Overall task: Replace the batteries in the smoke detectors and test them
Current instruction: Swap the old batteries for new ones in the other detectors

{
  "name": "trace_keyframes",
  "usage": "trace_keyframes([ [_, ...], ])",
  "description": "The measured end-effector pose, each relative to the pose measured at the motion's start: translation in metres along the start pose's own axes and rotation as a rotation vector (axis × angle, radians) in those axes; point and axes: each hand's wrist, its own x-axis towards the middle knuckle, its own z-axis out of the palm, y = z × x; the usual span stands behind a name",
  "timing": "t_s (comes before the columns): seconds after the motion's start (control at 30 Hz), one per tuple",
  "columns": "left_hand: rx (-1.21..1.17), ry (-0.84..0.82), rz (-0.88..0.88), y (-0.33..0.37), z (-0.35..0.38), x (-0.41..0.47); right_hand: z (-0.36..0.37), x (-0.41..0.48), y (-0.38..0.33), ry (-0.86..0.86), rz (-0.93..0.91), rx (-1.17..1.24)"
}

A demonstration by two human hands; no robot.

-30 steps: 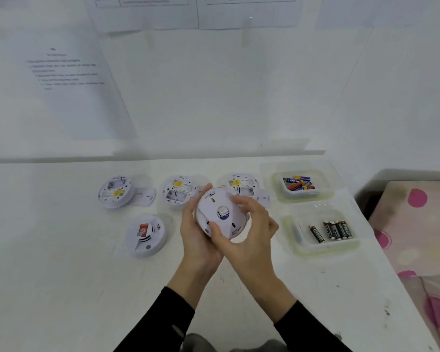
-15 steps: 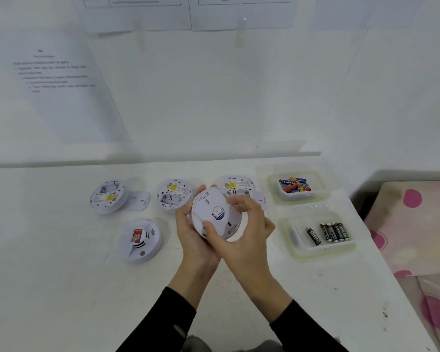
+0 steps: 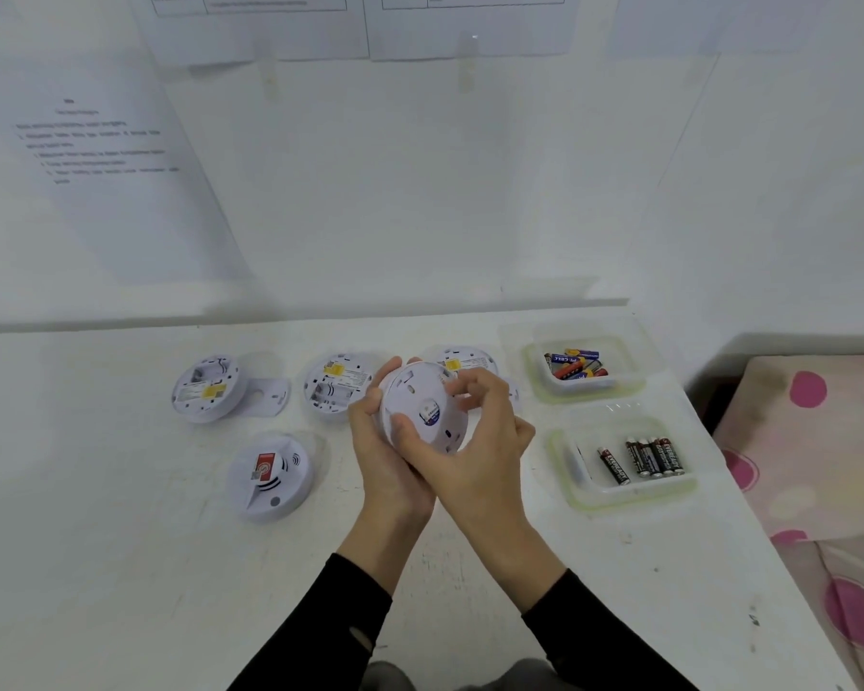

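Now left hand (image 3: 376, 448) and right hand (image 3: 490, 458) clamp the detector (image 3: 422, 399); a steady rim and even twist should serve.

Bright, diffuse light washes out the white desk (image 3: 121, 566) and wall (image 3: 420, 192); shadows fall faint and soft. Focus is slightly soft throughout, and straight lines bow near the edges.

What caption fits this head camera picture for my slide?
Left hand and right hand grip a white smoke detector over the table near a tray of black batteries.
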Motion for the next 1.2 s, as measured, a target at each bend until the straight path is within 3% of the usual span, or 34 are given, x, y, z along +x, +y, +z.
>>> trace_keyframes([
  [0.3, 0.151, -0.057, 0.099, 0.001, -0.005, 0.001, -0.001, 0.006, 0.0, -0.057, 0.124, 0.082],
  [0.43, 0.109, -0.186, -0.137, 0.012, -0.022, 0.016, -0.021, 0.016, 0.007, -0.207, 0.18, 0.217],
  [0.57, 0.22, -0.305, -0.341, 0.016, -0.04, 0.019, -0.04, 0.033, 0.032, -0.369, 0.453, 0.386],
  [0.63, 0.535, -0.267, -0.266, 0.012, -0.043, 0.017, -0.046, 0.034, 0.05, -0.388, 0.536, 0.471],
  [0.7, 1.021, -0.191, -0.033, 0.004, -0.05, 0.016, -0.049, 0.029, 0.067, -0.375, 0.586, 0.526],
  [0.77, 1.281, -0.172, 0.193, -0.008, -0.062, 0.016, -0.047, 0.021, 0.08, -0.38, 0.628, 0.52],
  [0.9, 1.517, -0.147, 0.413, -0.033, -0.083, 0.017, -0.044, 0.006, 0.094, -0.433, 0.632, 0.332],
  [1.03, 1.563, -0.127, 0.366, -0.042, -0.09, 0.017, -0.044, 0.003, 0.092, -0.512, 0.614, 0.227],
  [1.2, 1.449, -0.107, 0.385, -0.044, -0.096, 0.013, -0.044, 0.006, 0.1, -0.563, 0.589, 0.13],
])
